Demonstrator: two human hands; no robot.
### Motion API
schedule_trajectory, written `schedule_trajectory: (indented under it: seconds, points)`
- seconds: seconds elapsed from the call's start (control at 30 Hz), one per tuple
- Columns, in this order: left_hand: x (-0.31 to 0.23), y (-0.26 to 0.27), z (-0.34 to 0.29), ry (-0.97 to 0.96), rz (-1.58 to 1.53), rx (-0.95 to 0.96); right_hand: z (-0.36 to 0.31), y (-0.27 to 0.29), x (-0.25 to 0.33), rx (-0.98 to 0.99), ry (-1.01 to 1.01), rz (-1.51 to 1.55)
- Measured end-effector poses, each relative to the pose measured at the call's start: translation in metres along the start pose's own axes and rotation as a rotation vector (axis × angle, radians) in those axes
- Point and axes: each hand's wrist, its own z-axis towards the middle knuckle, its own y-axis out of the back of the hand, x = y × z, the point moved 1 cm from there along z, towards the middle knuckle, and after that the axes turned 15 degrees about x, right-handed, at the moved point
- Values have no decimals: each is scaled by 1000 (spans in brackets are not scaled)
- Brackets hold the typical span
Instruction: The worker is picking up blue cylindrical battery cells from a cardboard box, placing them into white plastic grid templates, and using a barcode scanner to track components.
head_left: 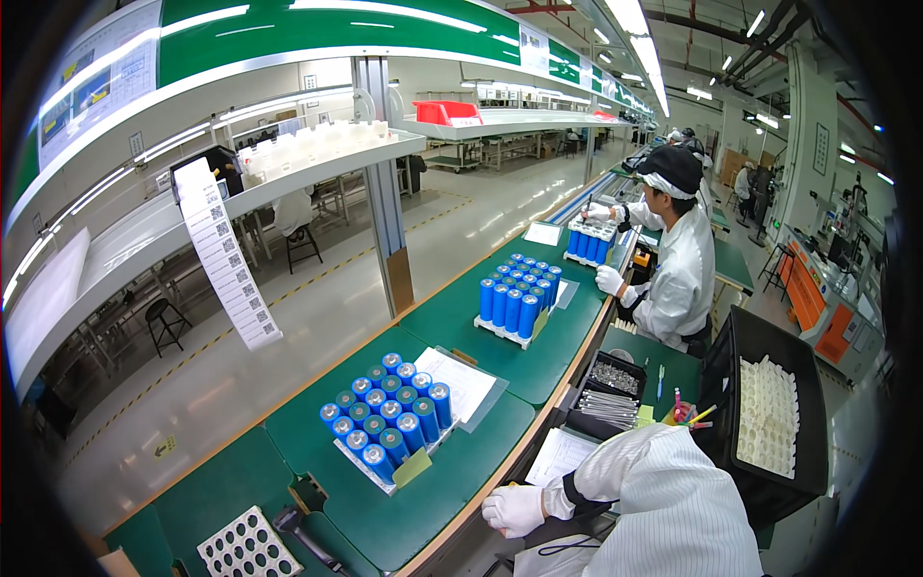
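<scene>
Blue cylinders [390, 411] stand on a white tray [362, 468] near the right hand [514, 511] (whether its fingers grip, I cannot tell).

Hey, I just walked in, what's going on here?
The person's gloved right hand is at the near edge of the green workbench; whether it holds anything is unclear. Two blocks of blue cylindrical cells stand upright in white holders. Farther along, a co-worker has one gloved hand at a third block.
</scene>
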Motion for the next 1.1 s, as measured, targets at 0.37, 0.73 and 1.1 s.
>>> schedule_trajectory:
  seconds: [0.37,0.73,1.1]
  points:
    - [0,-2,1,-12,4,-27,0,1,-1,-28,6,1]
    - [-4,5,0,19,-2,5,0,-1,-2,-47,14,4]
    - [-1,-4,2,-13,38,-19,0,-2,-2,-23,11,-4]
